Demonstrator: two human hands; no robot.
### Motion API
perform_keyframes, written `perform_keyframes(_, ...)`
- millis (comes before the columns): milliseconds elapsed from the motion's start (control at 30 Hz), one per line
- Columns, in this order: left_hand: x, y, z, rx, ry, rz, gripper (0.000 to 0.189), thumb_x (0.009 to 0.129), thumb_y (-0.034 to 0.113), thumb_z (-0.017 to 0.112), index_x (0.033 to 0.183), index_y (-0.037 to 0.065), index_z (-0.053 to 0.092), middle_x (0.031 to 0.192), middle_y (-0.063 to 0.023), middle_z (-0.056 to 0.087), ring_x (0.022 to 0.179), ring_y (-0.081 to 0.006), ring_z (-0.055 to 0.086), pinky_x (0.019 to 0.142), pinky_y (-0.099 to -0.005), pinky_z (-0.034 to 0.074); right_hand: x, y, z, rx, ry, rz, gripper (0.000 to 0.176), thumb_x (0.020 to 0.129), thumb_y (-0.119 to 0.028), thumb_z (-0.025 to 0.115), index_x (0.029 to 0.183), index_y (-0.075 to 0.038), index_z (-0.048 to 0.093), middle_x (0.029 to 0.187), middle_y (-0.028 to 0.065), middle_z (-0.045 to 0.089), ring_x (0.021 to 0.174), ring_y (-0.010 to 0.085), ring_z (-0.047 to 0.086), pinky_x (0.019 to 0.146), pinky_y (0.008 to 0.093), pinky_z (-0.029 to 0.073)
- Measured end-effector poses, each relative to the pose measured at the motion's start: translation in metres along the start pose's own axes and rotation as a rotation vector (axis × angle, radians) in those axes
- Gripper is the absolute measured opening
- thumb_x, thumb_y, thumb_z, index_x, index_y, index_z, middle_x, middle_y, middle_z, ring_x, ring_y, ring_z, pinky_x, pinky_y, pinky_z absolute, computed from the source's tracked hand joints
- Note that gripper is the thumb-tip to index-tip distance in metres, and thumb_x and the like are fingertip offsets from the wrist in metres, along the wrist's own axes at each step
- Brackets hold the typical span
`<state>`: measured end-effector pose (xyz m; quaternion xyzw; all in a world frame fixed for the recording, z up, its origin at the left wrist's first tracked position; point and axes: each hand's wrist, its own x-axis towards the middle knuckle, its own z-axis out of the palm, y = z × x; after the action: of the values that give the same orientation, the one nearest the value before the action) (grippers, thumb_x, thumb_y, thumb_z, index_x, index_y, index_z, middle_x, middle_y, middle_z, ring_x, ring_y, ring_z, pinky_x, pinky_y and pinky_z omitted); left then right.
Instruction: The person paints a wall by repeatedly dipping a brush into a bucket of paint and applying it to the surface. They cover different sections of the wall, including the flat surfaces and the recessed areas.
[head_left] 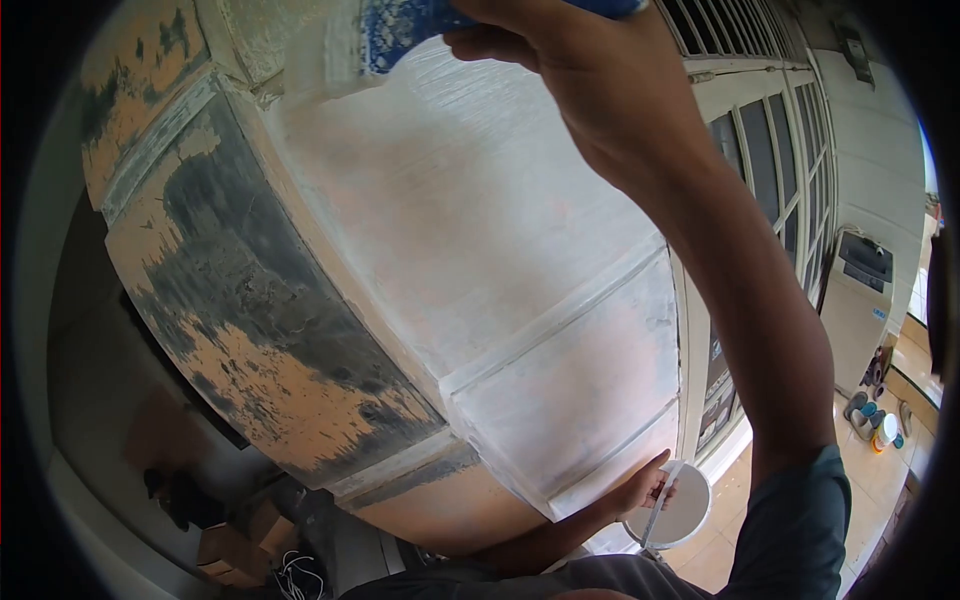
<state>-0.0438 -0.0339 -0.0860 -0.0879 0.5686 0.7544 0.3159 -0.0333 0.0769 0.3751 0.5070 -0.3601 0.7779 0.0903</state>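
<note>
At the top of the head view, my right hand point(590, 70) is closed around the paint-flecked blue handle of a wide paintbrush point(405, 30). Its whitish bristles lie against the upper part of a panelled surface point(430, 200), which is streaked with wet white paint. Low down, my left hand point(648, 488) grips a round white bucket point(685, 505) at its near side; a pale stick or handle crosses the opening. The bucket's contents cannot be made out.
An adjoining panel point(240, 230) shows worn black and orange patches. On the right are a door with glass panes point(770, 150), a pale cabinet point(858, 300) and several shoes point(865, 415). At lower left, cardboard boxes point(235, 550) stand near white cables point(298, 575) and a person point(185, 500).
</note>
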Motion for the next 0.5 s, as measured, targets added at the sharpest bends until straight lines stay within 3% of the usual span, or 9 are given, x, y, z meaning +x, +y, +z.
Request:
perform_keyframes(67,-0.004,0.001,0.000,0.038,-0.018,0.007,0.071,0.090,0.066,0.021,0.094,0.006,0.058,0.080,-0.0025,0.054,0.075,-0.0130,0.052,0.080,-0.0279,0.043,0.010,0.021,-0.012,0.143,-0.143,-0.145,0.029,0.089,-0.019,0.063,0.105,0.004,0.056,0.096,0.0145,0.061,0.090,0.0198,0.062,0.084,0.0301,0.051)
perform_keyframes(200,-0.010,0.006,0.006,0.070,0.027,0.032,0.075,0.086,0.073,0.022,0.084,0.007,0.056,0.076,-0.0042,0.053,0.069,-0.0137,0.051,0.074,-0.0269,0.043,0.028,0.050,-0.027,0.231,-0.206,-0.259,0.031,0.089,-0.020,0.063,0.109,0.003,0.056,0.096,0.0140,0.062,0.091,0.0201,0.061,0.084,0.0299,0.051)
perform_keyframes(300,-0.008,0.009,0.008,0.100,0.038,0.013,0.076,0.085,0.074,0.021,0.085,0.006,0.056,0.076,-0.0043,0.053,0.071,-0.0143,0.051,0.075,-0.0274,0.043,0.044,0.089,-0.015,0.173,-0.111,-0.627,0.020,0.081,-0.021,0.071,0.096,-0.007,0.068,0.092,0.0094,0.068,0.078,0.0141,0.066,0.067,0.0258,0.053)
perform_keyframes(400,-0.004,0.006,0.007,0.086,0.059,0.000,0.078,0.085,0.075,0.021,0.086,0.006,0.056,0.077,-0.0043,0.053,0.071,-0.0146,0.051,0.075,-0.0278,0.043,0.035,0.095,0.005,-0.042,-0.099,-0.581,0.019,0.081,-0.022,0.071,0.097,-0.012,0.071,0.089,0.0076,0.069,0.069,0.0121,0.063,0.064,0.0233,0.052)
perform_keyframes(500,-0.006,0.007,0.011,0.061,0.081,-0.019,0.078,0.085,0.075,0.021,0.085,0.005,0.056,0.077,-0.0047,0.053,0.071,-0.0149,0.051,0.075,-0.0283,0.043,0.022,0.109,0.006,0.052,-0.182,-0.421,0.019,0.081,-0.022,0.071,0.097,-0.012,0.071,0.094,0.0089,0.070,0.081,0.0136,0.066,0.075,0.0234,0.053)
